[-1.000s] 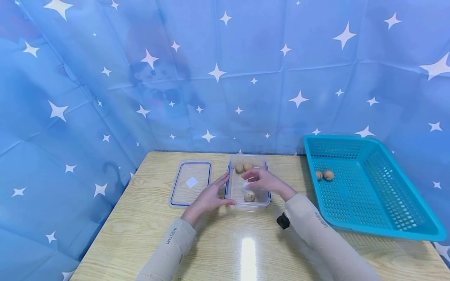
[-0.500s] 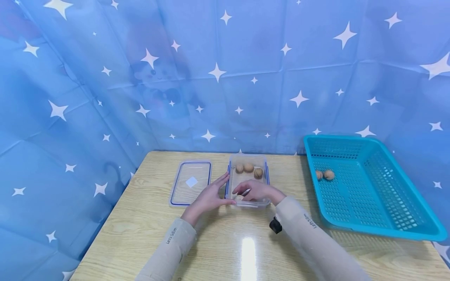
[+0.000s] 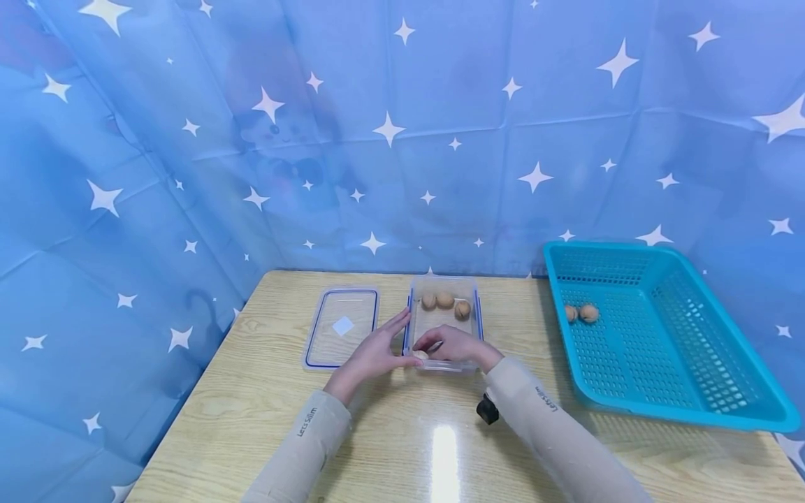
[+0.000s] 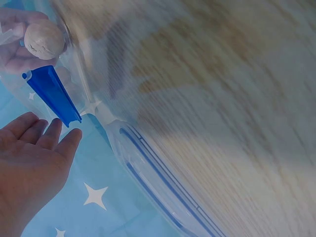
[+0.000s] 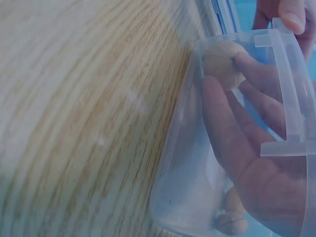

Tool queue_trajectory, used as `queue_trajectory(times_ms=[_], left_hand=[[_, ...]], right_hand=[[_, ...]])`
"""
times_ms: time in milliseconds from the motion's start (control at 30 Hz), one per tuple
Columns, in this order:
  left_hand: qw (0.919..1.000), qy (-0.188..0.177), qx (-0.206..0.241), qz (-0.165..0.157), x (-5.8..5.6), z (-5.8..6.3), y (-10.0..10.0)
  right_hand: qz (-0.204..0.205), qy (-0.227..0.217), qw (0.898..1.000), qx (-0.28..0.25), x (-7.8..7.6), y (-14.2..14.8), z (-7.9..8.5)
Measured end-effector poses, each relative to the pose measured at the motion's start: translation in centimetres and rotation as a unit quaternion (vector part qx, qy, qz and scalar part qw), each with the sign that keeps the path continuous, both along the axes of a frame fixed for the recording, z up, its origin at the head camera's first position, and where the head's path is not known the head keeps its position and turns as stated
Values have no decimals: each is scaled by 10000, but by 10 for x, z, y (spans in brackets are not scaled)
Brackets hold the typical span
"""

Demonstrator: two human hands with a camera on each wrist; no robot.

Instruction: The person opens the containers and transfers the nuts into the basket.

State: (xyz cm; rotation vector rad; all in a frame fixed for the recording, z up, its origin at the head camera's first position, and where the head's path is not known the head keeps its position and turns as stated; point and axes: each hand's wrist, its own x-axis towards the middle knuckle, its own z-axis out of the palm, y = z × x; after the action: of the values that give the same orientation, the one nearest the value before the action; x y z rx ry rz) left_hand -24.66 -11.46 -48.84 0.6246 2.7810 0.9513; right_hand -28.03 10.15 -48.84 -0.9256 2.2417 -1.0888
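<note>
A clear plastic food container [image 3: 443,281] with blue side latches stands on the table. Inside its near left corner, my right hand [image 3: 449,344] pinches a walnut [image 5: 224,64] between thumb and fingers. Three more walnuts [image 3: 444,300] lie toward the container's far end. My left hand [image 3: 375,351] is spread along the left wall, its thumb at the near corner. In the left wrist view, those fingers extend beside a blue latch [image 4: 53,94], and the pinched walnut shows through the clear wall.
Left of the container lies its clear lid [image 3: 330,342] with a blue seal and a white label [image 3: 342,325]. A turquoise basket [image 3: 635,349] on the right holds two walnuts [image 3: 588,314]. A blue star-patterned cloth [image 3: 402,175] hangs behind the table.
My right hand has left a walnut at the far right of the container, then come nearer and shifted the near walnut leftward into the corner. The left hand has stayed in place.
</note>
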Motion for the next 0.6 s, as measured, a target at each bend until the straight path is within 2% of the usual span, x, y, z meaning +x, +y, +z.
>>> queue_trajectory(times_ms=[267, 600], left_hand=[[10000, -33, 42, 5, 0, 1, 0], [10000, -5, 5, -20, 0, 1, 0]], right_hand=[[-108, 53, 9999, -26, 0, -1, -2], [-601, -125, 9981, -98, 2, -1, 5]])
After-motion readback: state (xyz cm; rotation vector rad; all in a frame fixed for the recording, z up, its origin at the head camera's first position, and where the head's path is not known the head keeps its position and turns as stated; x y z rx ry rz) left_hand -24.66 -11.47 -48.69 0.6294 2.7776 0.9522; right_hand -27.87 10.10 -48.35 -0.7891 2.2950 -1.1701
